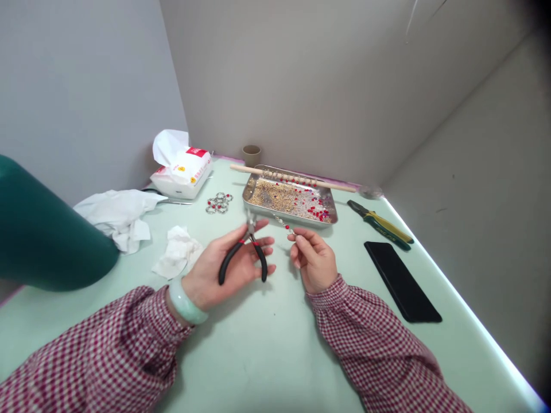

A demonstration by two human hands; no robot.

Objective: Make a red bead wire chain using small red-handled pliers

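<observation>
My left hand (215, 269) is turned palm up, holding small pliers (260, 256) with black handles. The handles are spread across the palm, the jaws point away from me, and the fingers are loosely extended. Between thumb and fingertips, my right hand (317, 261) pinches a short beaded strand (287, 227) with a red bead and clear or silvery pieces. Its free end reaches toward the metal tray (288, 215), which holds gold, clear and red beads. Beyond the left hand lies a cluster of rings (218, 203) with red beads.
A wooden stick (331, 185) wound with beads lies across the tray. At right are larger pliers (383, 226) and a black phone-like slab (402, 281). The left side has a tissue pack (183, 175), crumpled tissues (177, 252) and a green cylinder (47, 229). A cup (252, 156) stands behind.
</observation>
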